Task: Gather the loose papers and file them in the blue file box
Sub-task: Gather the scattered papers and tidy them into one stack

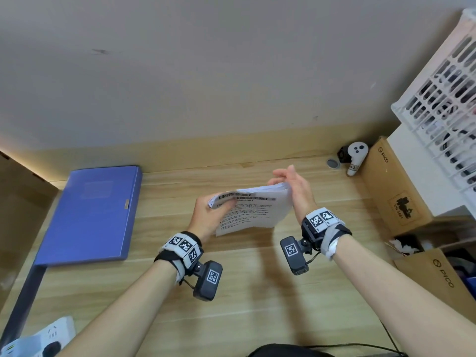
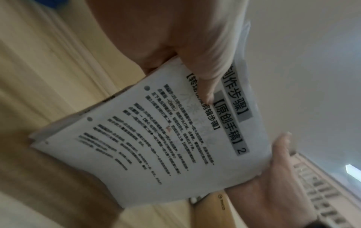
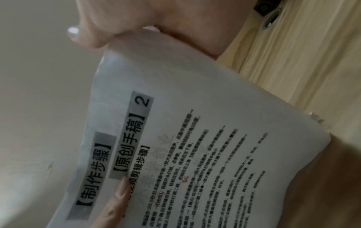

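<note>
Left hand (image 1: 206,217) grips the stack of papers (image 1: 253,210) at its left edge, thumb (image 2: 203,64) pressed flat on the printed top sheet, fingers curled beneath. Right hand (image 1: 293,191) stands edge-on against the stack's right side, fingers nearly straight, palm touching the sheet edges. Stack held above the wooden desk (image 1: 257,292), between both palms. Blue file box (image 1: 92,215) lies closed and flat on the desk, well left of the left fingers. Beyond the right fingertips: white controller (image 1: 355,157), cardboard box (image 1: 391,186).

File box (image 1: 90,215) lies on the tabletop (image 1: 257,292) to my left; papers (image 1: 253,210) held above centre; cartons (image 1: 391,186) right.
</note>
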The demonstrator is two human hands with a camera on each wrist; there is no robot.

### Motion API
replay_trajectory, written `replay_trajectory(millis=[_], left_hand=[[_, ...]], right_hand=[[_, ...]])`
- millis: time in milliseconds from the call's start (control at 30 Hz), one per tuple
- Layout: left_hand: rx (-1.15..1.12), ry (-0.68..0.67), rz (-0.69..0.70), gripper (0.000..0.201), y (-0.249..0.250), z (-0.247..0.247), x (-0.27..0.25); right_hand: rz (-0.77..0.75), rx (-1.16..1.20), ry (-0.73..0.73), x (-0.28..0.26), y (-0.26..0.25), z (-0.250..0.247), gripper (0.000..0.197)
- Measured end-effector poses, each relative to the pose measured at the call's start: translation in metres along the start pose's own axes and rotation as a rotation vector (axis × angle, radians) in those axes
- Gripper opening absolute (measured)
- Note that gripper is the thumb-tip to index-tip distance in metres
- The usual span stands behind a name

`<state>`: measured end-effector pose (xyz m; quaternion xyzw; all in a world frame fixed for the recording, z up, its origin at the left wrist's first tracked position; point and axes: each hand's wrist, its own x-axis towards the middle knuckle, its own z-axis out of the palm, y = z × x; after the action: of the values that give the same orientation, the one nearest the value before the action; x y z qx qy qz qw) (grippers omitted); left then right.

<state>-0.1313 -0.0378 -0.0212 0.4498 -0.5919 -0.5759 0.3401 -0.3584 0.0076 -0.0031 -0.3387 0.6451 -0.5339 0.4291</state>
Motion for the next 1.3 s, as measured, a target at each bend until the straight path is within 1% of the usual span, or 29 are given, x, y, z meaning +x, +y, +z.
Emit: replay_trajectory(millis=[100,167,200,267,333,367,400,467,567,633,700,767,800,833,900,966,1066,1133,1166,1200,1233,1300], left_hand=[[-0.119,0.099,-0.055,0.022,0.003,0.003,0.002],[-0.141,0.145,-0.083,0.019,0.004,0.005,0.007],[-0.148,0.167,-0.093,0.016,0.006,0.006,0.010],[-0.131,0.193,-0.092,0.011,0.009,0.009,0.014],[-0.148,0.169,-0.069,0.006,0.016,0.012,0.016],[-0.162,0.147,-0.048,0.011,0.020,0.012,0.016],[-0.181,0.133,-0.034,0.013,0.022,0.012,0.017],[-0.194,0.124,-0.026,0.014,0.022,0.010,0.018],[-0.171,0.118,-0.056,0.026,0.010,0.012,0.011],[-0.127,0.099,-0.090,0.027,-0.005,0.020,0.001],[-0.089,0.088,-0.128,0.030,-0.018,0.031,-0.009],[-0.067,0.080,-0.150,0.034,-0.026,0.040,-0.013],[-0.061,0.078,-0.158,0.034,-0.028,0.043,-0.013],[-0.064,0.079,-0.171,0.032,-0.027,0.046,-0.013],[-0.098,0.096,-0.231,0.028,-0.025,0.052,-0.007],[-0.104,0.093,-0.315,0.025,-0.029,0.059,0.004],[-0.012,0.074,-0.474,0.021,-0.052,0.075,0.023],[0.048,0.039,-0.631,0.024,-0.075,0.087,0.033],[0.076,0.014,-0.705,0.026,-0.087,0.093,0.036],[0.103,-0.006,-0.761,0.030,-0.096,0.098,0.038],[0.123,-0.001,-0.803,0.040,-0.108,0.101,0.039],[0.170,0.070,-0.841,0.064,-0.130,0.106,0.041]], right_hand=[[-0.038,-0.054,-0.114,0.001,0.009,-0.011,0.063],[-0.047,0.015,-0.171,-0.002,0.014,-0.016,0.060],[-0.044,0.038,-0.206,-0.002,0.017,-0.018,0.061],[0.004,-0.018,-0.256,-0.004,0.018,-0.019,0.059],[0.035,-0.102,-0.233,-0.003,0.019,-0.018,0.044],[0.034,-0.108,-0.199,-0.002,0.018,-0.018,0.039],[0.026,-0.093,-0.165,0.001,0.016,-0.020,0.035],[0.018,-0.031,-0.147,0.006,0.014,-0.025,0.032],[0.066,0.003,-0.176,0.004,0.024,-0.032,0.038],[0.102,-0.005,-0.207,-0.003,0.040,-0.035,0.044],[0.120,0.005,-0.236,-0.011,0.055,-0.040,0.054],[0.154,0.024,-0.238,-0.013,0.064,-0.045,0.061],[0.176,0.031,-0.233,-0.013,0.065,-0.048,0.058],[0.207,0.037,-0.220,-0.011,0.066,-0.051,0.051],[0.263,0.029,-0.156,-0.006,0.067,-0.056,0.038],[0.286,0.015,-0.063,0.003,0.069,-0.062,0.032],[0.338,0.004,0.065,0.020,0.082,-0.074,0.022],[0.419,-0.065,0.055,0.034,0.099,-0.083,0.022],[0.474,-0.113,0.029,0.042,0.111,-0.088,0.027],[0.524,-0.164,0.009,0.051,0.123,-0.092,0.033],[0.559,-0.237,-0.004,0.057,0.131,-0.094,0.037],[0.563,-0.380,0.013,0.065,0.142,-0.096,0.038]])
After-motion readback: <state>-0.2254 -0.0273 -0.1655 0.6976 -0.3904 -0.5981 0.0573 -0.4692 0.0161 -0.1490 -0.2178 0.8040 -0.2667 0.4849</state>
